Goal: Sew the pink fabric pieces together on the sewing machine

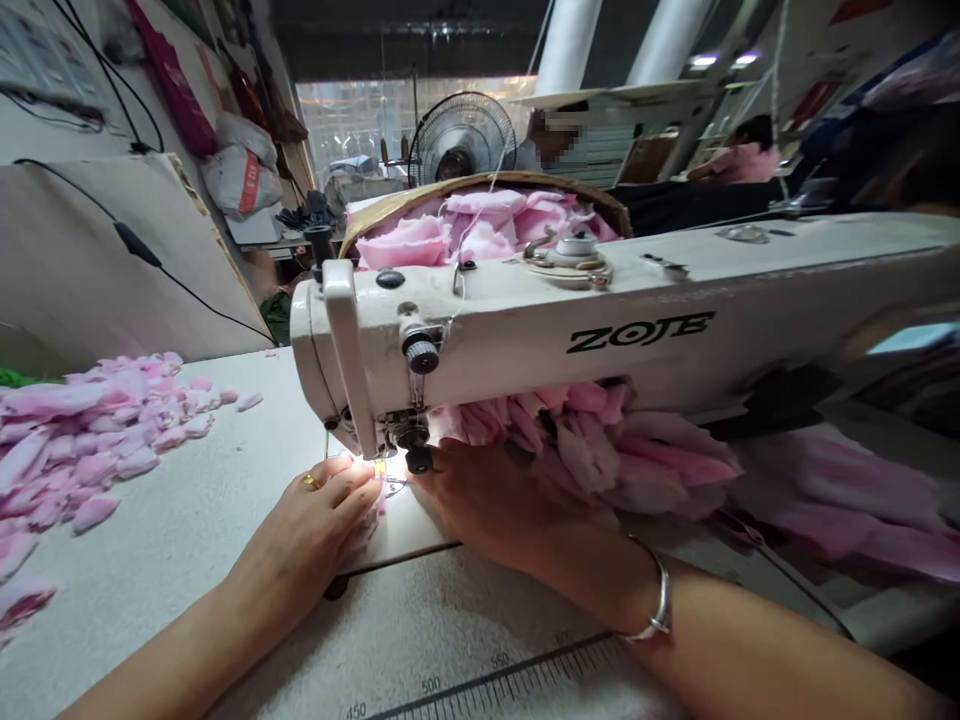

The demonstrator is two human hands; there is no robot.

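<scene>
left hand (315,520) over plate edge (409,560), petals (96,470) apart

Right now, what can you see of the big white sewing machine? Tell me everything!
The sewing machine is white and metal-looking, a bit scuffed, with dark ZOJE letters on its side. It stands upright at the pale table, its long arm stretching rightward. A round metal-looking part sits on top, a ridged dark knob on the front. Its needle end is brightly lit. The left hand and right hand are close by there; pink cloth pieces show below the arm. I can't tell whether it's running.
</scene>
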